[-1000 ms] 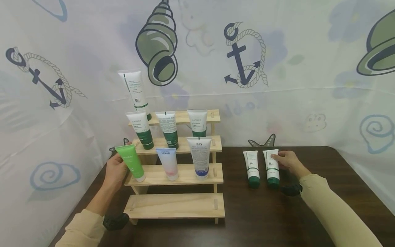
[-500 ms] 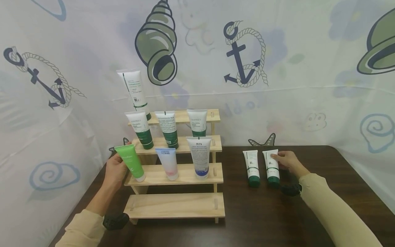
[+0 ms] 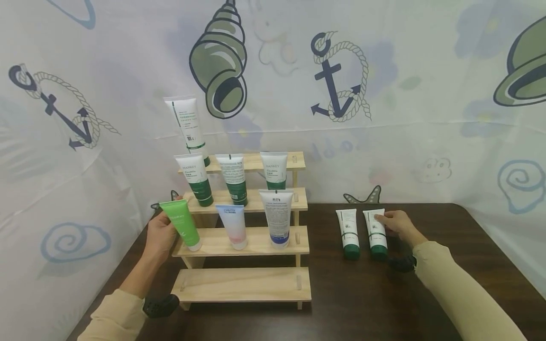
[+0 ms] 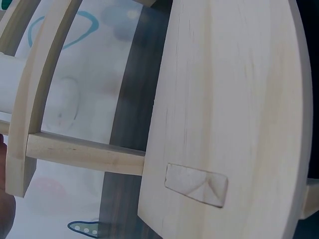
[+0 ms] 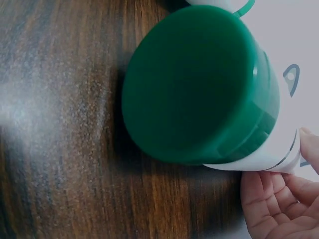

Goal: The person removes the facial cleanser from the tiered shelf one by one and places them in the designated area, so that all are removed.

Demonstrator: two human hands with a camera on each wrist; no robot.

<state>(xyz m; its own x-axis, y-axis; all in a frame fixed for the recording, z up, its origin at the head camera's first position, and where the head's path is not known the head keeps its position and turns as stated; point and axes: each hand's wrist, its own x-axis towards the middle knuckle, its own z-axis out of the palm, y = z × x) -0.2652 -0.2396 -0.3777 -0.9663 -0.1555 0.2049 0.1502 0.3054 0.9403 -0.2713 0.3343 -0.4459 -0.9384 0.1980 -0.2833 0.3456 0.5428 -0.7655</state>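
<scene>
My left hand holds a green tube from its left side, with the fingers mostly hidden behind it. The tube stands on its white cap at the left end of a wooden tiered rack's shelf. In the left wrist view only a sliver of that hand shows past the shelf end. On the dark table, my right hand pinches the upper end of a white tube, thumb on its face. Its green cap fills much of the right wrist view. A matching white tube is just left of it.
On the shelf with the green tube are a blue-pink tube and a grey-white tube. White-and-green tubes fill the tier above. A tall white tube is on the top. A patterned cloth hangs behind the table.
</scene>
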